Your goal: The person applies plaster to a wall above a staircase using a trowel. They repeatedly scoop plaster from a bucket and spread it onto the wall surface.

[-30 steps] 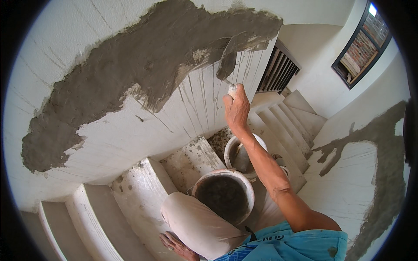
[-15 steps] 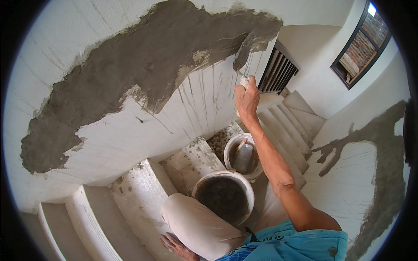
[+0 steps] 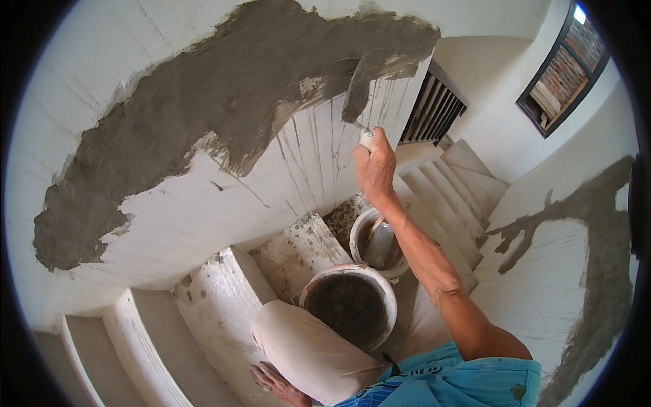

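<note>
My right hand [image 3: 376, 166] is closed round the pale handle of a trowel [image 3: 357, 91], its arm stretched up toward the wall. The trowel's grey-coated blade lies against the lower edge of a wide patch of wet grey plaster [image 3: 224, 81] on the white wall. Below this edge, thin grey drips run down the wall. My left hand [image 3: 278, 385] rests flat on a stair step beside my knee, fingers stretched out and holding nothing; part of it is hidden by my leg.
Between my legs stands a bucket [image 3: 392, 302] of dark grey mix. Behind it, a second bucket [image 3: 354, 237] holds a bottle-like object [image 3: 381, 245]. Stairs [image 3: 146, 325] run on both sides. Right are a dark railing [image 3: 434, 108], a window [image 3: 563, 71] and another plaster-patched wall [image 3: 603, 237].
My right hand and the trowel have moved a little left and down along the plaster's lower edge. My left hand has stayed in place.
</note>
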A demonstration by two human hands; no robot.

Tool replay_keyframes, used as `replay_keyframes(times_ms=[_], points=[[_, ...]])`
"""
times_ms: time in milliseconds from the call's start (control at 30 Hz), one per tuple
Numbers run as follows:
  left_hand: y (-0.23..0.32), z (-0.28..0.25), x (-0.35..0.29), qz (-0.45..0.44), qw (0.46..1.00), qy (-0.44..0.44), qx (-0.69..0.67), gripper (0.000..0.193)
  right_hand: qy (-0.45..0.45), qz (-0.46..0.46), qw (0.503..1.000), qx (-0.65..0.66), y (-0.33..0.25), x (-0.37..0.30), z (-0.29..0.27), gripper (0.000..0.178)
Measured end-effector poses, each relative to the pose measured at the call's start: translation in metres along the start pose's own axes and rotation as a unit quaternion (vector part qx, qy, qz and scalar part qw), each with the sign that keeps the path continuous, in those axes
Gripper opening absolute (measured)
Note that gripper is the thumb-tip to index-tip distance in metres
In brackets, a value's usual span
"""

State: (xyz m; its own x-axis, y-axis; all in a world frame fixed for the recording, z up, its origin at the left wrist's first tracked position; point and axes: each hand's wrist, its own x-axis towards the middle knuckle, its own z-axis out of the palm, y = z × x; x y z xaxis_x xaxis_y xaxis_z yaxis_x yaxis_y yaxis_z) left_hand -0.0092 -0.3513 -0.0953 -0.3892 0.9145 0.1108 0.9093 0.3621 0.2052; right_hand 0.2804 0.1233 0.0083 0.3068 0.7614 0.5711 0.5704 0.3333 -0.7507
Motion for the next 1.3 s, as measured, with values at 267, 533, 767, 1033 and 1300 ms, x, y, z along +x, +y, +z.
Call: replay_keyframes(times_ms=[267, 533, 767, 1033, 1300], points=[[-0.005, 0.017, -0.001, 0.031, 0.997, 0.077, 0.001, 0.093, 0.054, -0.052, 0.993, -0.089, -0.003, 0.021, 0.019, 0.029], [0.021, -0.032, 0.012, -0.053, 0.993, -0.108, 0.012, 0.078, -0.008, -0.023, 0.99, -0.141, -0.001, 0.003, 0.013, 0.029], [0.014, -0.023, 0.008, -0.054, 0.994, -0.095, 0.003, 0.082, -0.004, -0.026, 0.998, -0.06, 0.003, -0.005, -0.005, 0.026], [0.004, 0.015, 0.006, 0.027, 0.997, 0.066, -0.014, 0.095, 0.025, -0.052, 0.995, -0.081, -0.002, 0.023, 0.007, 0.027], [0.028, -0.045, 0.018, -0.057, 0.987, -0.144, 0.047, 0.088, -0.03, -0.092, 0.995, -0.02, -0.018, -0.017, 0.005, 0.023]])
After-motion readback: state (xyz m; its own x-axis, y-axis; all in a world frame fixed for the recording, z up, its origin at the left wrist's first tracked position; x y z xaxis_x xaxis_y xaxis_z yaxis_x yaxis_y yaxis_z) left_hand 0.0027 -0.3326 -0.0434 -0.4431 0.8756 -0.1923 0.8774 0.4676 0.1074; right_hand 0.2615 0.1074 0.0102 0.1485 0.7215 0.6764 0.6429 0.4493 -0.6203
